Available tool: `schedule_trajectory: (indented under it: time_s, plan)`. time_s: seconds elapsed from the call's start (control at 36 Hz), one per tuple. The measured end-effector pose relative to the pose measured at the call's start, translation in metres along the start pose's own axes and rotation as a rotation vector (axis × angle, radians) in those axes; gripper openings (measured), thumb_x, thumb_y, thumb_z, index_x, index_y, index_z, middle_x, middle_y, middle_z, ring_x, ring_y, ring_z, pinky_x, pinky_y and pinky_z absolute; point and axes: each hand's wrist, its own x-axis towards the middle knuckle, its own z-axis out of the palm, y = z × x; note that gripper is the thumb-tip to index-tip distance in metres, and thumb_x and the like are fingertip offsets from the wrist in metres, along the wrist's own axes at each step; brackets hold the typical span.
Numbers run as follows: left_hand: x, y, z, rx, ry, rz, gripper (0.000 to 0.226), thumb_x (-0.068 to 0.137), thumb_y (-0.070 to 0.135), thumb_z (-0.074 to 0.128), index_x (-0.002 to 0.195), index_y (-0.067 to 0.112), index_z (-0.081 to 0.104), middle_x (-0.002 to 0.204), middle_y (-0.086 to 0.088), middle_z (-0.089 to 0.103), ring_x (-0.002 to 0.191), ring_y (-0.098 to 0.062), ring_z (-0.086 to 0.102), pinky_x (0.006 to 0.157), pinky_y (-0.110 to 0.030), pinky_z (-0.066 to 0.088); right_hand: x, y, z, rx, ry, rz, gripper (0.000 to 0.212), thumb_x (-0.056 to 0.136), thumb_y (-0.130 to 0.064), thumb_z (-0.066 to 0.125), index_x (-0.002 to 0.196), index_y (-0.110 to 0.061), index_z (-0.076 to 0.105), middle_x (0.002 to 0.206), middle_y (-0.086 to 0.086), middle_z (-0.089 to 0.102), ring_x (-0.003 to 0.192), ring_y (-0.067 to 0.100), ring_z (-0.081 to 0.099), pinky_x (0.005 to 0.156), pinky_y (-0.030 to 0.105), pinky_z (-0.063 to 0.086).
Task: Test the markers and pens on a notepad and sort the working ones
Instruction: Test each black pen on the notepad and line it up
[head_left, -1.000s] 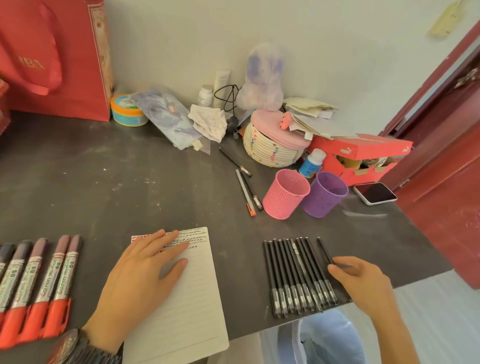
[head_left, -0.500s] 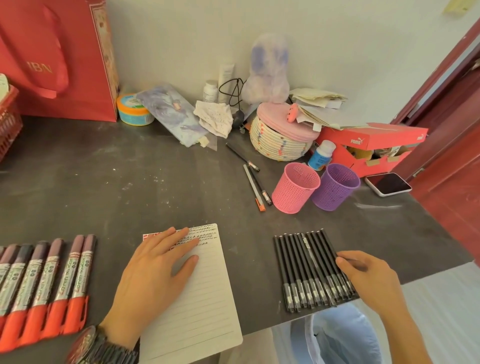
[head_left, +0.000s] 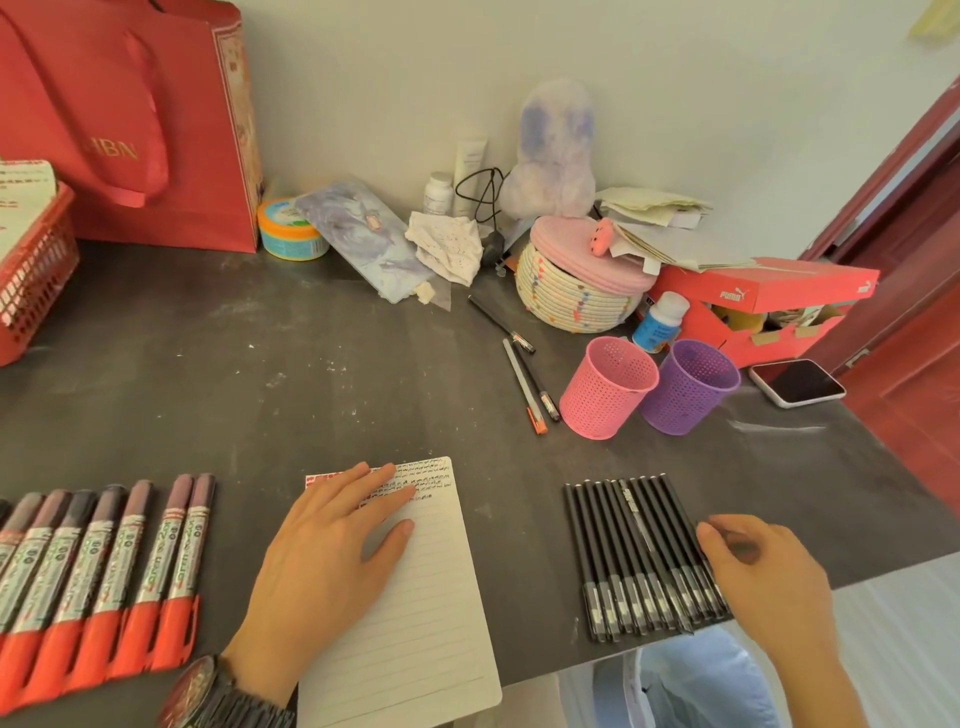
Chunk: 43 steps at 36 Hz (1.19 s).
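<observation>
A lined notepad (head_left: 415, 597) with scribbles along its top lies at the table's front. My left hand (head_left: 322, 561) rests flat on it, fingers apart. Several red-capped markers (head_left: 98, 577) lie in a row at the front left. A row of several black pens (head_left: 634, 556) lies at the front right. My right hand (head_left: 763, 571) touches the right end of that row, fingers curled at the outermost pen; it holds nothing that I can see. A pink mesh cup (head_left: 605, 387) and a purple mesh cup (head_left: 685, 387) stand behind the pens.
Three loose pens (head_left: 524, 374) lie left of the pink cup. A phone (head_left: 797, 382), red shoebox (head_left: 763, 306), woven basket (head_left: 576, 296) and small bottle (head_left: 657, 327) crowd the back right. A red bag (head_left: 130, 119) and red crate (head_left: 31, 280) stand at the back left.
The camera has tilted and shifted, so the table sits lower in view. My right hand stays at the right end of the black pens. My left hand stays flat on the notepad.
</observation>
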Motion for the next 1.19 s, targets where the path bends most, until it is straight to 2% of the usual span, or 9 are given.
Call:
schedule_trajectory:
  time_s: [0.11,0.22,0.33,0.42,0.53,0.67,0.81,1.03,1.19]
  plan:
    - [0.000,-0.001,0.004,-0.005,0.045,0.005,0.049,0.092,0.059,0.035,0.120,0.039,0.070,0.135,0.017,0.059,0.129,-0.012,0.053,0.107,-0.043,0.045,-0.007,-0.018,0.008,0.051,0.105,-0.066,0.008,0.093,-0.032,0.067,0.093,-0.040,0.067,0.096,-0.009,0.058,0.077,0.001,0.056,0.074,0.034,0.038]
    - [0.000,-0.002,0.006,0.016,0.094,0.014,0.038,0.090,0.056,0.046,0.116,0.044,0.071,0.133,0.022,0.059,0.127,-0.007,0.054,0.106,-0.034,0.044,-0.008,-0.052,0.024,0.137,0.093,-0.197,0.021,0.089,-0.020,0.073,0.090,-0.040,0.068,0.095,-0.014,0.059,0.079,0.000,0.060,0.074,0.029,0.040]
    - [0.001,-0.001,0.007,0.006,0.117,0.010,0.032,0.086,0.053,0.058,0.114,0.045,0.071,0.133,0.023,0.060,0.126,-0.006,0.054,0.105,-0.034,0.044,-0.004,-0.087,0.045,0.173,0.003,-0.373,0.023,0.086,-0.016,0.075,0.091,-0.038,0.070,0.097,-0.014,0.063,0.085,0.005,0.065,0.073,0.020,0.044]
    - [0.002,-0.001,0.006,-0.005,0.117,0.006,0.033,0.087,0.054,0.055,0.115,0.046,0.071,0.134,0.024,0.058,0.128,-0.005,0.053,0.107,-0.033,0.042,0.006,-0.114,0.060,0.087,-0.062,-0.509,0.018,0.088,-0.019,0.072,0.097,-0.035,0.070,0.102,-0.016,0.061,0.087,0.011,0.064,0.076,0.026,0.049]
    - [0.002,-0.001,0.006,-0.010,0.135,0.002,0.033,0.088,0.055,0.053,0.114,0.046,0.070,0.133,0.025,0.058,0.127,-0.004,0.053,0.106,-0.029,0.041,0.022,-0.148,0.079,-0.113,-0.133,-0.607,0.022,0.093,-0.022,0.067,0.115,-0.021,0.069,0.123,-0.002,0.059,0.107,0.023,0.057,0.085,0.032,0.045]
    - [0.002,-0.003,0.008,-0.018,0.144,0.004,0.034,0.089,0.056,0.050,0.114,0.046,0.070,0.132,0.024,0.059,0.127,-0.005,0.054,0.107,-0.029,0.040,0.037,-0.180,0.093,-0.362,-0.207,-0.588,0.038,0.102,-0.028,0.050,0.139,-0.020,0.054,0.144,0.006,0.050,0.124,0.028,0.051,0.100,0.038,0.045]
    - [0.001,-0.003,0.009,-0.029,0.149,0.009,0.034,0.089,0.056,0.049,0.114,0.045,0.070,0.132,0.024,0.060,0.127,-0.005,0.054,0.108,-0.031,0.041,0.043,-0.199,0.097,-0.559,-0.231,-0.570,0.031,0.104,-0.032,0.046,0.128,-0.017,0.057,0.127,0.008,0.060,0.113,0.027,0.055,0.087,0.037,0.049]
    - [0.002,-0.005,0.009,-0.045,0.146,0.002,0.036,0.090,0.056,0.048,0.117,0.045,0.069,0.134,0.024,0.058,0.129,-0.004,0.051,0.110,-0.030,0.037,0.048,-0.206,0.100,-0.507,-0.237,-0.409,0.036,0.102,-0.036,0.050,0.127,-0.011,0.044,0.122,0.014,0.056,0.107,0.036,0.062,0.074,0.040,0.048]
    - [0.003,-0.005,0.009,-0.050,0.127,0.001,0.038,0.091,0.057,0.046,0.120,0.045,0.066,0.137,0.024,0.056,0.132,-0.003,0.047,0.112,-0.031,0.035,0.048,-0.203,0.103,-0.520,-0.295,-0.409,0.028,0.106,-0.033,0.044,0.119,-0.009,0.047,0.117,0.013,0.064,0.100,0.032,0.064,0.070,0.036,0.044]
